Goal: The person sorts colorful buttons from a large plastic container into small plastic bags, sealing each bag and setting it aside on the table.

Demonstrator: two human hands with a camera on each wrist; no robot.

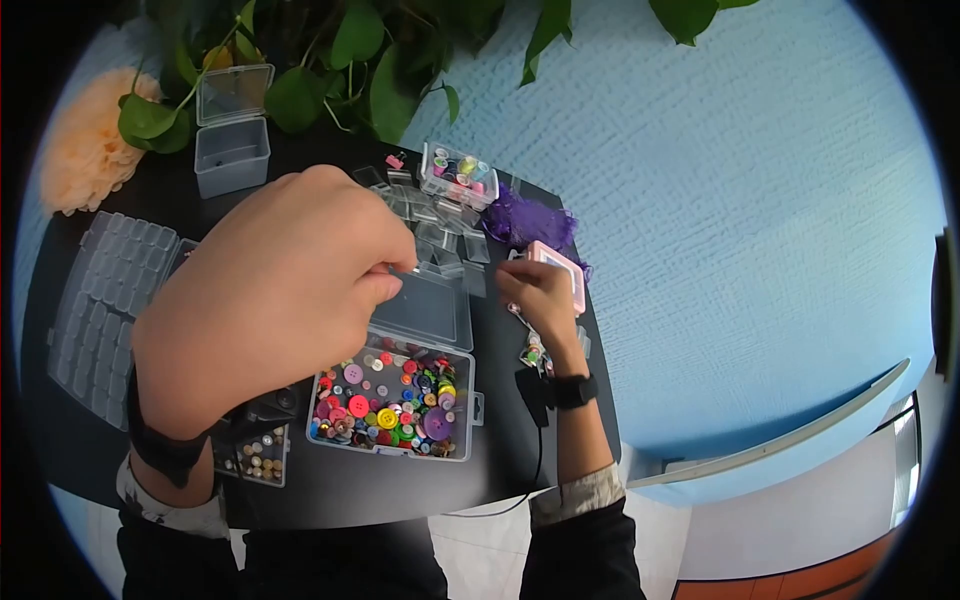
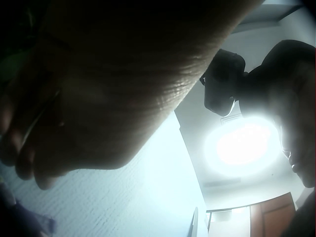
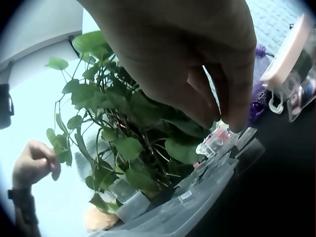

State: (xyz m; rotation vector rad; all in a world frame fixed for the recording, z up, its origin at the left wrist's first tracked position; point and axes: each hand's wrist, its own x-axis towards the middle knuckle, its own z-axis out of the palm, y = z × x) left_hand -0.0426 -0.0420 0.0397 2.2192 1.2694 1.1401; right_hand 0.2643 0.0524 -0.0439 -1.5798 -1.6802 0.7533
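Two bare hands reach over a black table (image 1: 400, 492) crowded with small clear containers. The left hand (image 1: 280, 290) looms large in the head view, raised above the table, its fingers bent and the thumb close to the index finger. Whether anything is pinched between them, I cannot tell.

The right hand (image 1: 540, 300) is at the right side of the table, near a pink case (image 1: 543, 250) and a purple mesh cloth (image 1: 530, 222). Its fingers bend inward with the tips close together; the right wrist view is dim, and they may have hold of something small, but the grip is unclear.

Between the forearms sits the open button box (image 1: 465, 410), a clear plastic box scattered with colorful buttons (image 1: 387, 418) in red, yellow, green and purple. Its lid (image 1: 430, 310) lies folded back, away from the person. Beyond the lid are many little clear cases (image 1: 437, 235), beside a small clear tub (image 1: 460, 195) of bright pieces.

At the left are a compartment tray (image 1: 95, 320) and a smaller box (image 1: 285, 470) of pale buttons. A leafy green plant (image 1: 360, 35) hangs over the far edge, near a peach flower (image 1: 100, 140).
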